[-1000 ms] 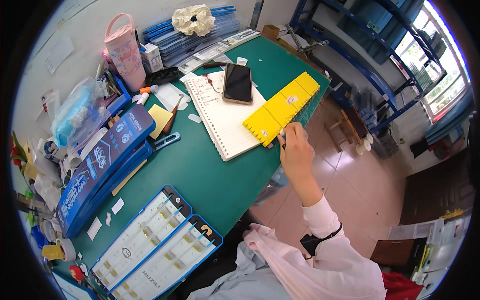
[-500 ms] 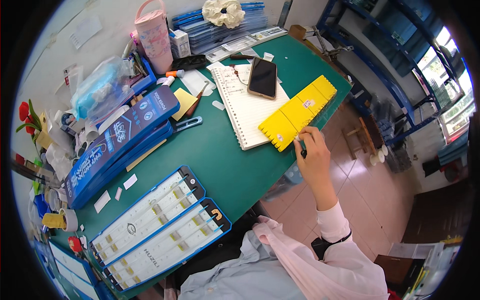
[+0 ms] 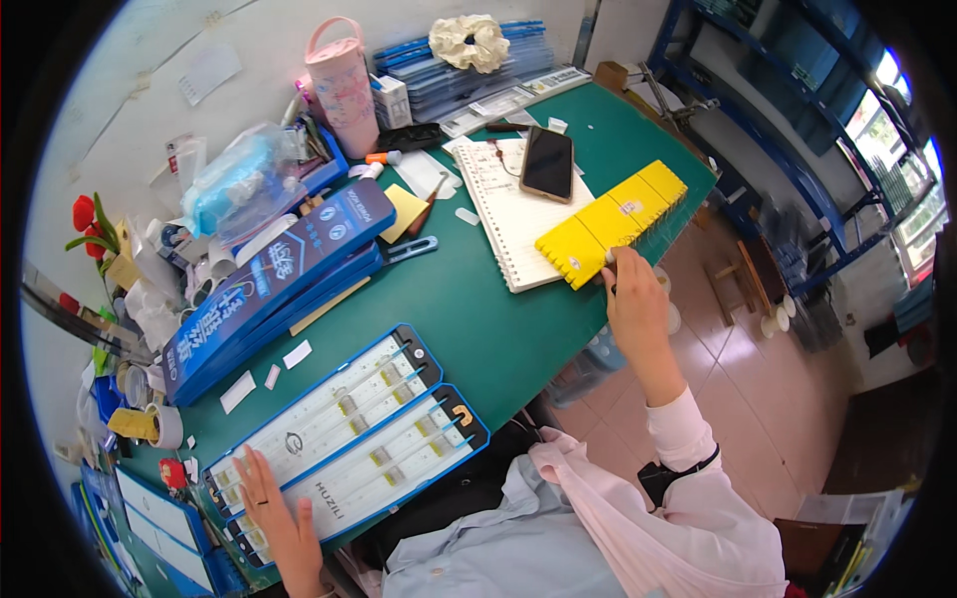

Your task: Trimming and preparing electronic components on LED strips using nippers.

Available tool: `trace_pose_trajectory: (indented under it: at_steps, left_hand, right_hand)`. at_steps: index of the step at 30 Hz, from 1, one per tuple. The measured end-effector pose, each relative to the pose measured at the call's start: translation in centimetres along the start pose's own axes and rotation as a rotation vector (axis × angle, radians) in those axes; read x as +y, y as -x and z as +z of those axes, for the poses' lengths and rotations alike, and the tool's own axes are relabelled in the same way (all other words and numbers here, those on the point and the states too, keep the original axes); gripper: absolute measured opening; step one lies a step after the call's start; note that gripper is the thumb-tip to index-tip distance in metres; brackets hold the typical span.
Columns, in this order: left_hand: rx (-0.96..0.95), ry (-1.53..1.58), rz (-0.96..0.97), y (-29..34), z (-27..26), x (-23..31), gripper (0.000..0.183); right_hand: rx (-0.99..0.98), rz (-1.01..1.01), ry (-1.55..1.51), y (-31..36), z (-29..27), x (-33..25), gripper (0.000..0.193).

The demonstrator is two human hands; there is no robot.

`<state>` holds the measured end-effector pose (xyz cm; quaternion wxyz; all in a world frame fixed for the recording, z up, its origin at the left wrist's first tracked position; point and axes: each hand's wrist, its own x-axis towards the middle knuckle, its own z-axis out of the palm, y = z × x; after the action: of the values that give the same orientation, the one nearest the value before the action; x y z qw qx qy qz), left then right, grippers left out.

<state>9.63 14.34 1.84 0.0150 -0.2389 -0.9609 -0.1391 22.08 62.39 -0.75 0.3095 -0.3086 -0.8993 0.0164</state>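
My right hand (image 3: 640, 304) is at the near end of a yellow notched board (image 3: 610, 221), with thumb and fingers pinched at its edge. Something small and dark shows below the fingertips, too small to name. Fine strands hang along the board's right edge. My left hand (image 3: 279, 518), fingers spread, lies over the lower left part of an open blue-edged case (image 3: 397, 344). Inside the case, white panels carry rows of clear rods with yellowish coils. The board's left side overlaps a spiral notebook (image 3: 498, 214), where a black phone (image 3: 547, 162) rests.
Stacked blue boxes (image 3: 284, 284) and a plastic-wrapped light blue bundle (image 3: 234, 189) line the left. A pink tumbler (image 3: 344, 95) stands at the back beside blue-edged clear cases (image 3: 474, 75). Blue scissors-like snips (image 3: 411, 249) and white paper slips (image 3: 297, 354) lie on the green tabletop (image 3: 478, 344).
My left hand has come into view from the lower edge and onto the case. My right hand stays at the yellow board's near end. The whole view has shifted slightly.
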Motion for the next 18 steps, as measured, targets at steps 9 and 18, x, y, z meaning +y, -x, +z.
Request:
trace_pose_trajectory:
  at_steps: [9,18]
  left_hand:
    - [-0.091,-0.143,0.043,0.3,0.2,0.4,0.072]
    - [-0.064,-0.126,0.044,0.6,0.4,0.3,0.071]
  right_hand:
    - [-0.193,-0.095,0.304,-0.6,0.3,-0.1,0.018]
    - [-0.236,-0.135,0.203,-2.7,0.5,-0.3,0.014]
